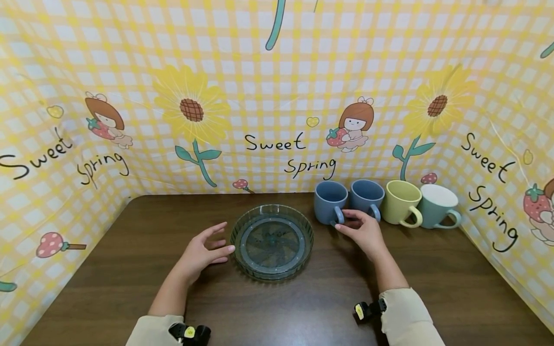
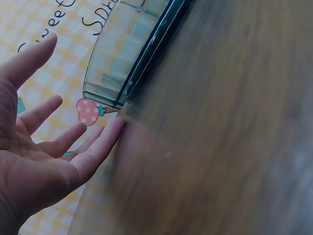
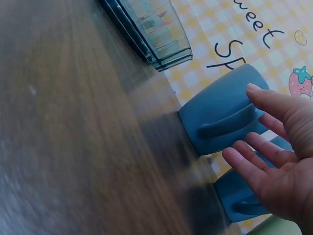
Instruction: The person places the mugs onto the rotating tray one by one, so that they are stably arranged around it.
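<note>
A round, clear greenish tray with a ribbed wall stands on the table. At its left side is my left hand, fingers spread and thumb by the rim, holding nothing. My right hand is at the handle of the leftmost blue mug, thumb on one side and fingers on the other. In the right wrist view those fingers are loosely extended and not wrapped round the handle. A second blue mug stands just behind this hand, partly covered by it.
Right of the blue mugs stand a yellow-green mug and a teal mug with a white inside, handles toward the front right. A yellow checked cloth hangs around the back and sides of the brown wooden table.
</note>
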`<state>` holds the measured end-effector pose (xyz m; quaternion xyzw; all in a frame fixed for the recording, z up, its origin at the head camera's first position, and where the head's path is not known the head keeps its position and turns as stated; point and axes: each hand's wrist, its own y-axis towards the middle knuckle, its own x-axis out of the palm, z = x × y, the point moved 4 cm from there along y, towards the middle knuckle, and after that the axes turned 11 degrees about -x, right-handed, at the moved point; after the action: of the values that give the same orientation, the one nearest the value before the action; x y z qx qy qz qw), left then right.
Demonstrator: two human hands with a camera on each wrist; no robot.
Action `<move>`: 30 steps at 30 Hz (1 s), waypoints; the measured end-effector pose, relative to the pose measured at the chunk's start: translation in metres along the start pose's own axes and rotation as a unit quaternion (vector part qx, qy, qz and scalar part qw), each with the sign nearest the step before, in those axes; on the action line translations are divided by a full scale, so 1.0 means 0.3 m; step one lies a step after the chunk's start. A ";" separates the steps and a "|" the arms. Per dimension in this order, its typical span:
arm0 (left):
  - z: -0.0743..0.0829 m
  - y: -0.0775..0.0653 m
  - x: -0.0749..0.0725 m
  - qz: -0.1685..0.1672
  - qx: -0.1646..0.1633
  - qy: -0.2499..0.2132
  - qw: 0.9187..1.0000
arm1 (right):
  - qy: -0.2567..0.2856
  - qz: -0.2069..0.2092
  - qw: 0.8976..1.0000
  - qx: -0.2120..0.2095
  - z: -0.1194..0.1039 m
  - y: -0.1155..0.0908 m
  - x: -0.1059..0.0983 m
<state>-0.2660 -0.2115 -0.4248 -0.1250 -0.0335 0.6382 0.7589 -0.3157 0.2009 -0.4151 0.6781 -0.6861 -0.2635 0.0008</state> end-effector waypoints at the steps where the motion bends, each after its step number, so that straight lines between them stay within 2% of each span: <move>1: -0.004 0.003 0.002 -0.003 0.000 -0.009 1.000 | 0.002 0.000 1.000 0.002 0.003 0.000 0.002; 10: -0.024 0.015 0.011 -0.012 -0.002 -0.046 0.999 | 0.020 -0.009 0.999 0.030 0.035 0.008 0.026; 17: -0.030 0.016 0.015 -0.017 -0.002 -0.055 0.998 | 0.094 -0.001 0.994 0.052 0.052 0.011 0.040; 26: -0.028 0.013 0.024 -0.015 0.000 -0.062 0.998 | 0.144 0.070 0.986 0.041 0.059 0.013 0.023; 30: -0.038 0.021 0.037 -0.023 -0.002 -0.068 0.997 | 0.159 0.101 0.981 0.051 0.070 0.012 0.013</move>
<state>-0.2676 -0.2015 -0.4385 -0.0822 -0.0894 0.6276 0.7690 -0.3268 0.2046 -0.4333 0.6375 -0.7548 -0.1156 0.1022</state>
